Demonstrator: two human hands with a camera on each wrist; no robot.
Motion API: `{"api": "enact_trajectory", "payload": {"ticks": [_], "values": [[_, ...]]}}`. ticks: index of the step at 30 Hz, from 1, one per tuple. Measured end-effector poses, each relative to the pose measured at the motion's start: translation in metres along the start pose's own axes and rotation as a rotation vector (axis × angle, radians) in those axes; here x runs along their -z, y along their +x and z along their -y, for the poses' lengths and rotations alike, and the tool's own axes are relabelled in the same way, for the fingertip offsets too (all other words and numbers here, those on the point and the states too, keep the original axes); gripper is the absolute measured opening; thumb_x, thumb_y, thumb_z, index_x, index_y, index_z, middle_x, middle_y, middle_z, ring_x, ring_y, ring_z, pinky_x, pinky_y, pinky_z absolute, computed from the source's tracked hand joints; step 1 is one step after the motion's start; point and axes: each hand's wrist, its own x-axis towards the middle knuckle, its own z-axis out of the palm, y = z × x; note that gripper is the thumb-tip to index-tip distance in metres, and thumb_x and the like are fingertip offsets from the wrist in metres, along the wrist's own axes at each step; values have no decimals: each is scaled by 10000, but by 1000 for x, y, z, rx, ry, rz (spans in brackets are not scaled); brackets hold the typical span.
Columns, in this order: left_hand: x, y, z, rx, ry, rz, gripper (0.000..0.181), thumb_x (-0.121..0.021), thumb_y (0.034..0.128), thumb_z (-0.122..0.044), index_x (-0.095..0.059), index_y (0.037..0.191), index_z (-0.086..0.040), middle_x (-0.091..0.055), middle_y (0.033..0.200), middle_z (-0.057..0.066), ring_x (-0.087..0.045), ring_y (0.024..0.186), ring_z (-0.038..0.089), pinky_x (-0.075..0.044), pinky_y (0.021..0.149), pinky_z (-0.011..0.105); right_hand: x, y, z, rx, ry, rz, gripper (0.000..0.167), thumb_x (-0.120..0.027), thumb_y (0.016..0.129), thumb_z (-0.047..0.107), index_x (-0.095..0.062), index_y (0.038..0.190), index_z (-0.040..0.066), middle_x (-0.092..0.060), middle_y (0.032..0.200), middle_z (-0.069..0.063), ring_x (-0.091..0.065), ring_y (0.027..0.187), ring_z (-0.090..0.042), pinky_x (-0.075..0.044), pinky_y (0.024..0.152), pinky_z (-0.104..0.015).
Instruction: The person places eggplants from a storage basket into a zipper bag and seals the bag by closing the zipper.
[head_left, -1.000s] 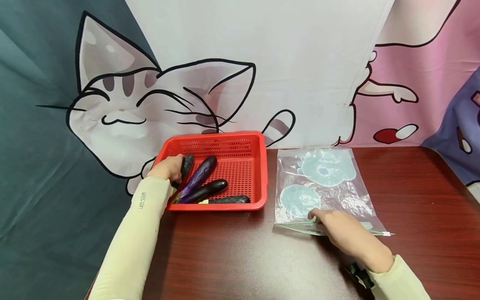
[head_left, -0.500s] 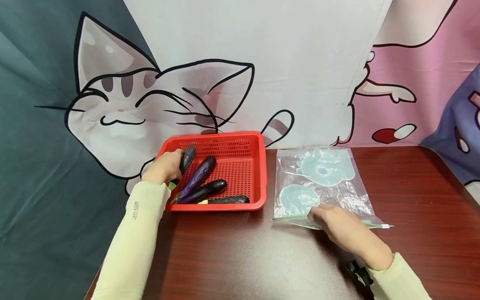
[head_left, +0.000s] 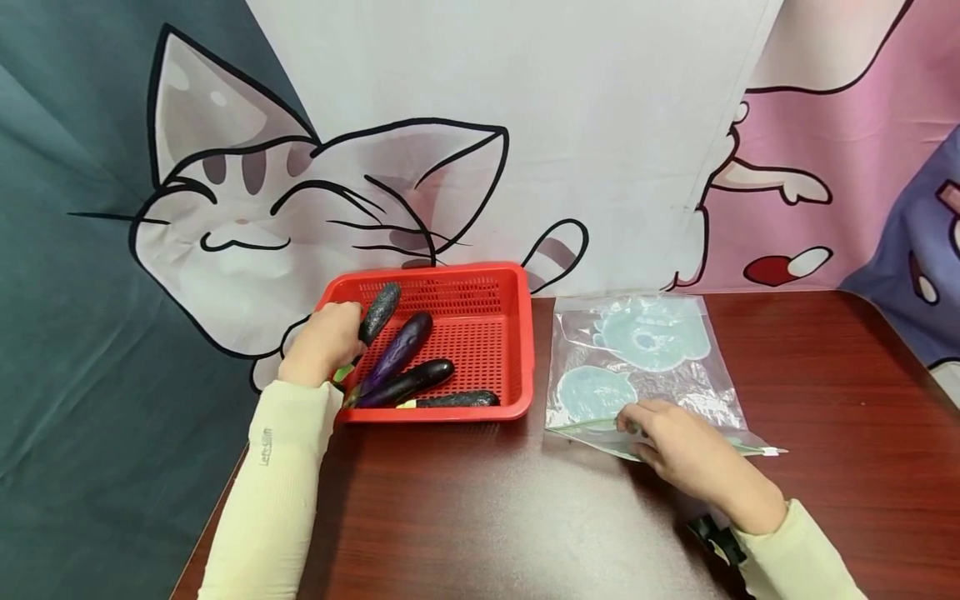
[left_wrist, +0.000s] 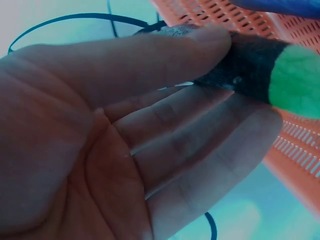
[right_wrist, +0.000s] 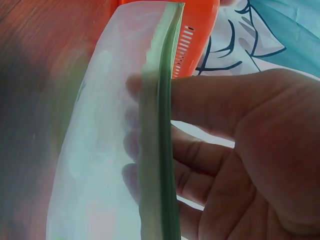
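Fingers and thumb of the left hand (head_left: pixel 326 337) gripped a dark, rough-skinned vegetable (head_left: pixel 380 312) between them, with its bright green end (left_wrist: pixel 297 80) showing past the fingertips in the left wrist view. That vegetable slanted over the left part of a red basket (head_left: pixel 527 350), which stood by the back edge of the counter (head_left: pixel 480 517), toward its left end; whether it touched the basket's floor could not be told. Just beside it lay a purple eggplant (head_left: pixel 399 352), then a blackish eggplant (head_left: pixel 416 380), and along the front wall a dark vegetable (head_left: pixel 465 400) with a pale end. Well apart, the right hand (head_left: pixel 693 457) had its fingers loosely extended, thumb apart from index, at the mouth of a clear plastic bag (head_left: pixel 675 390); the right wrist view showed the fingertips through the film, behind a green zip strip (right_wrist: pixel 165 150). The bag reached from the counter's back edge toward the front, right of the basket, its mouth facing the front edge and a white slider (head_left: pixel 771 452) at the strip's right end.
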Motion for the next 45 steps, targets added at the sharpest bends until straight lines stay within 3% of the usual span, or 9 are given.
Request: {"api": "enact_trajectory", "payload": {"ticks": [6,10,18,30,45], "values": [[-1,-12,-11,4,-27,-96,387,-627,814,45,-625,1201,46,-682,953,212,-631,801,344,-504,719,497,0,0,1,-12,8,5,339,-833,721,-29,-649,957,130,-635,887,32,-625,811,-146,-538,692,-378],[-3,-22,-20,16,-43,-163,492,-639,852,29,-573,1339,17,-691,1052,244,-667,848,388,-530,735,563,1,0,1,-20,7,7,349,-836,713,-31,-654,973,115,-649,911,9,-639,831,-169,-544,711,-390],[-13,-36,-35,37,-85,-260,467,-657,891,-22,-580,1352,-12,-697,1099,234,-685,823,403,-545,683,580,4,2,2,-40,14,25,371,-859,699,-14,-661,994,96,-652,944,-14,-642,863,-202,-546,735,-418],[-25,-55,-60,37,-168,-379,497,-662,902,-33,-567,1389,-75,-665,1232,206,-664,996,433,-525,755,609,6,7,0,-38,29,25,411,-888,682,24,-649,1007,107,-649,962,-7,-643,870,-219,-543,750,-434],[-40,-67,-91,-68,-212,-526,523,-688,879,7,-599,1384,-95,-675,1217,160,-646,1056,394,-501,872,556,6,7,1,-61,32,21,447,-903,671,46,-650,1034,105,-656,993,-16,-658,908,-236,-547,764,-443]]}}
